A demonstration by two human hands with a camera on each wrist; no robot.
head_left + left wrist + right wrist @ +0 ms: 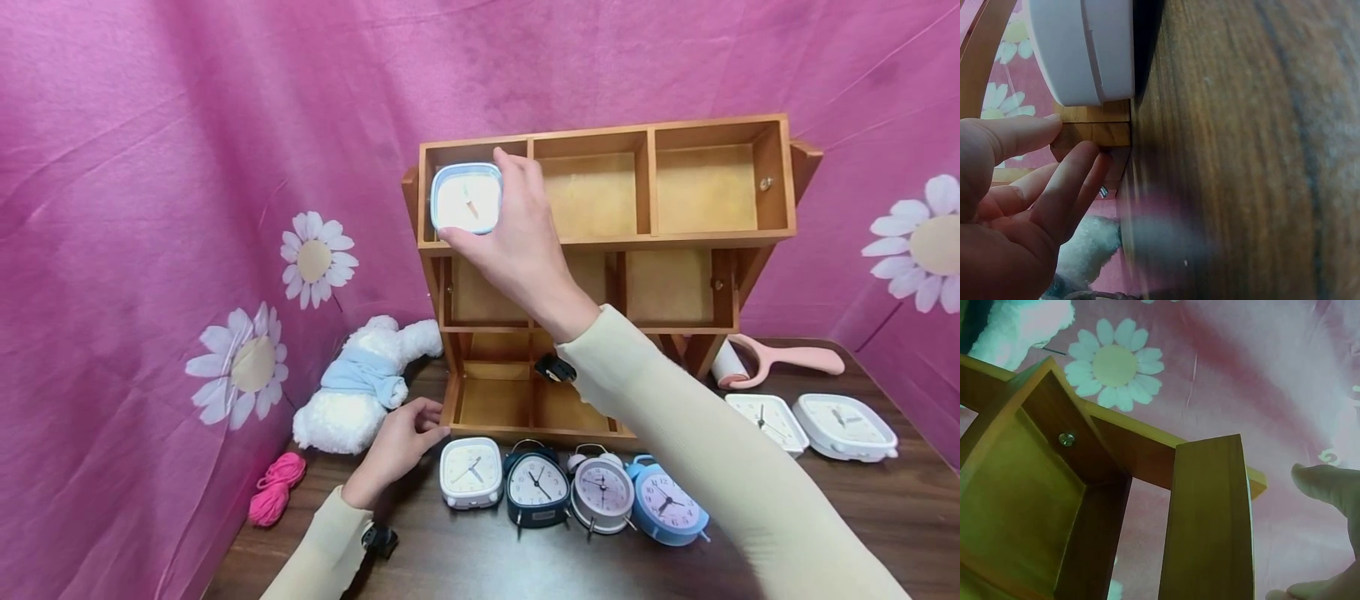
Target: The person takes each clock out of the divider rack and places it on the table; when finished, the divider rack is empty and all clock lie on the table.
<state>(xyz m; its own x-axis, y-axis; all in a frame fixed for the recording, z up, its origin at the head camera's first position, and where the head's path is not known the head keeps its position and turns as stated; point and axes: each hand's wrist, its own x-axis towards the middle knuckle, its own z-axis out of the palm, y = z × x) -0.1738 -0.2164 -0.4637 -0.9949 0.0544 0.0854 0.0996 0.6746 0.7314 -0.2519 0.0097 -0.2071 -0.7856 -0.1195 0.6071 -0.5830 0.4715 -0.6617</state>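
A small clock (467, 198) with a bright, washed-out face and a pale blue rim is at the top left compartment of a tilted wooden shelf unit (675, 240). My right hand (517, 225) is around its right side in the head view, thumb along the lower edge. The right wrist view has the same hand (1332, 519) with thumb and fingers spread, and only curtain shows between them. Low down, my left hand (401, 442) pinches the front left corner of the unit's base (1094, 134). Beside that corner stands a white square clock (471, 472).
Right of the white clock stand a dark alarm clock (537, 487), a pale pink one (602, 493) and a blue one (667, 504). Two white clocks (843, 425) and a pink-handled lint roller (795, 358) lie at right. A plush toy (356, 387) and pink yarn (276, 490) are at left.
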